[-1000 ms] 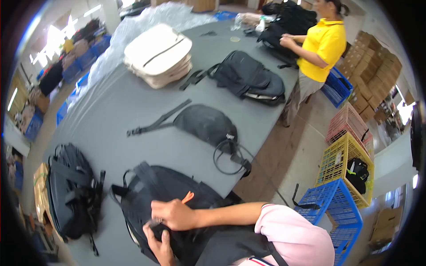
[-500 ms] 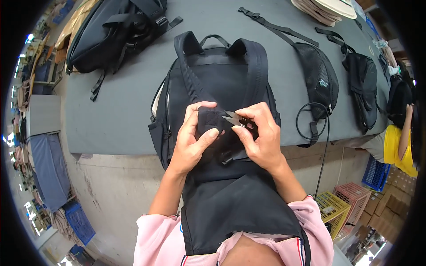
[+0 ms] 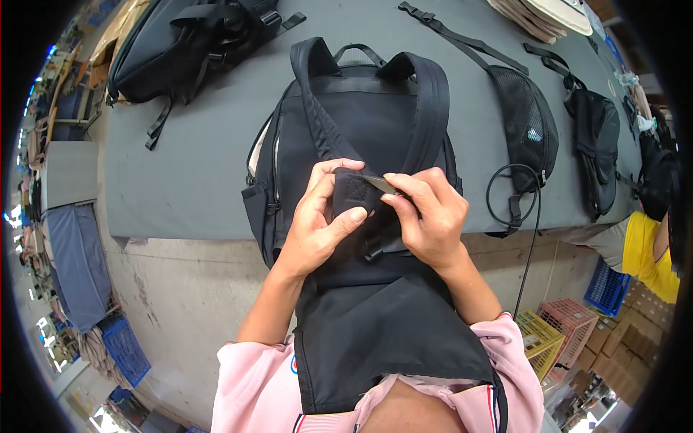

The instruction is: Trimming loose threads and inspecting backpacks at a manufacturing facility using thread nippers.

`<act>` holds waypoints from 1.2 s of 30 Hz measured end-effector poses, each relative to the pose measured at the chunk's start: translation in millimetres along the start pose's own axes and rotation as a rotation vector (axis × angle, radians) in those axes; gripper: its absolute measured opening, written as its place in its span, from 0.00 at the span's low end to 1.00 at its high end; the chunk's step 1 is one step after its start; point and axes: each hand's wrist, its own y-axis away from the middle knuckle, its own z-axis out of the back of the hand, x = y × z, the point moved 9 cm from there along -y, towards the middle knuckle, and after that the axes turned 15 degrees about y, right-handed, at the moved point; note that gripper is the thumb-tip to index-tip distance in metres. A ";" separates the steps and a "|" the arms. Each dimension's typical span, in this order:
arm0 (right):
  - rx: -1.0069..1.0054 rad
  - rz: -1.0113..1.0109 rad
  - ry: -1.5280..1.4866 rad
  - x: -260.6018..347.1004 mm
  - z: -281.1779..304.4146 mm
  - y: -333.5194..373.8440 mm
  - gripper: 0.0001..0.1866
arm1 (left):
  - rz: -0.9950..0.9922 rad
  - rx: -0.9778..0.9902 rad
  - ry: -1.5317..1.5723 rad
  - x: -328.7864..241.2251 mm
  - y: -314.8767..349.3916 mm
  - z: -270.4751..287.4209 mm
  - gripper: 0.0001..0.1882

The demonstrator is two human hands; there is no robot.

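Observation:
A black backpack (image 3: 368, 119) lies on the grey table in front of me, its two padded shoulder straps facing up. My left hand (image 3: 321, 209) grips the lower end of its left shoulder strap (image 3: 352, 189), where a stitched square patch shows. Between the fingertips of my right hand (image 3: 432, 213) are small thread snips (image 3: 380, 184). Their blades point left and reach the edge of the strap end beside the patch. Most of the snips' body is hidden by my fingers. A buckle piece (image 3: 373, 252) hangs below my hands.
Another black bag (image 3: 188, 54) lies at the back left of the table (image 3: 180, 195). To the right are a mesh-fronted black bag (image 3: 525, 123), a thin black cable (image 3: 533, 245) and a smaller black bag (image 3: 595, 144). A person in yellow (image 3: 650, 249) stands at the far right, above plastic crates (image 3: 567, 325).
The snips have turned: their blades stood apart and now look together, against the strap end. My right hand has closed further around them. The whole view has shifted slightly.

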 end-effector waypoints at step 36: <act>0.546 -0.644 -0.988 12.8 -107.7 36.7 0.12 | 0.102 -0.115 0.300 5.6 -72.4 51.3 0.14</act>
